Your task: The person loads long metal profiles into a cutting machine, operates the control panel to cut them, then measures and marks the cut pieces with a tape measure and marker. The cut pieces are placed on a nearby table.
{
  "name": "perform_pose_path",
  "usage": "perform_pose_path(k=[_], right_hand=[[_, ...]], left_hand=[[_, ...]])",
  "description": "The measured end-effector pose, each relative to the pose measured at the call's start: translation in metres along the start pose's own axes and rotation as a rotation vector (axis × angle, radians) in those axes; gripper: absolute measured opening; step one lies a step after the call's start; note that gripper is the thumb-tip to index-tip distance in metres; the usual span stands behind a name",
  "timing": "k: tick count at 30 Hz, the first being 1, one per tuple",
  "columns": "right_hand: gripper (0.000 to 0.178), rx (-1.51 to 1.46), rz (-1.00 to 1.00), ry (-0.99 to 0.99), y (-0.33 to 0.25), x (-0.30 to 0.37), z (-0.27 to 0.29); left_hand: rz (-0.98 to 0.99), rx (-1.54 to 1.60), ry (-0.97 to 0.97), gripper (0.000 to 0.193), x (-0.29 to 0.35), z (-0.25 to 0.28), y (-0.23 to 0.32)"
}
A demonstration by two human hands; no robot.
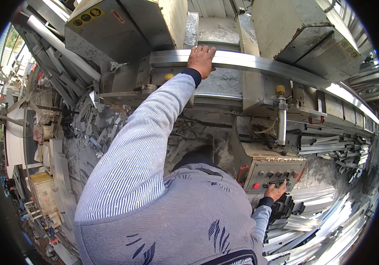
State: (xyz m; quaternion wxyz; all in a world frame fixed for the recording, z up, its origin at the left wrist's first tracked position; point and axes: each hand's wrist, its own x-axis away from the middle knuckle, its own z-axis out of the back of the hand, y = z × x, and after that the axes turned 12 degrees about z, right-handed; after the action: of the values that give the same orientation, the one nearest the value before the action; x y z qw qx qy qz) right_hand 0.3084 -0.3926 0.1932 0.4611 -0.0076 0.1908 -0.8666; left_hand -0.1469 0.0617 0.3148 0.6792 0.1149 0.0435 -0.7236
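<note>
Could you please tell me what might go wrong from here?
The left hand lies on the metal bar between two machine housings, with the right hand at the control panel: a mistimed press might hurt the left one. Ungloved, it could catch the bar's edge. Metal offcuts on the floor might trip someone.

Across a grey metal machine bed (pixel 220 84), a long, slim silver metal bar (pixel 260 62) is being supported, just before two boxy cream-and-grey metal housings (pixel 123 31). Between these, the bar is being touched from above by the bare left hand (pixel 202 61). Lower right, a boxy grey metal control panel (pixel 267 171) is being reached by the bare right hand (pixel 275 191). Below that hand, the space is being filled by long silver metal strips (pixel 317 225); left of the machine, by small silver metal offcuts (pixel 93 129).
</note>
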Motion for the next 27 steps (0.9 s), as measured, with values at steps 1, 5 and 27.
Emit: perform_pose_path(k=[1,5,27], right_hand=[[0.074,-0.020,-0.002,0.000,0.000,0.001,0.000],[0.078,-0.068,0.018,0.012,0.004,0.003,0.001],[0.068,-0.291,-0.268,0.125,0.005,0.057,-0.005]], left_hand=[[0.002,-0.013,0.019,0.067,0.000,0.000,0.001],[-0.015,-0.040,-0.005,0.067,-0.006,0.000,-0.003],[-0.162,0.139,0.097,0.071,-0.020,-0.025,-0.017]])
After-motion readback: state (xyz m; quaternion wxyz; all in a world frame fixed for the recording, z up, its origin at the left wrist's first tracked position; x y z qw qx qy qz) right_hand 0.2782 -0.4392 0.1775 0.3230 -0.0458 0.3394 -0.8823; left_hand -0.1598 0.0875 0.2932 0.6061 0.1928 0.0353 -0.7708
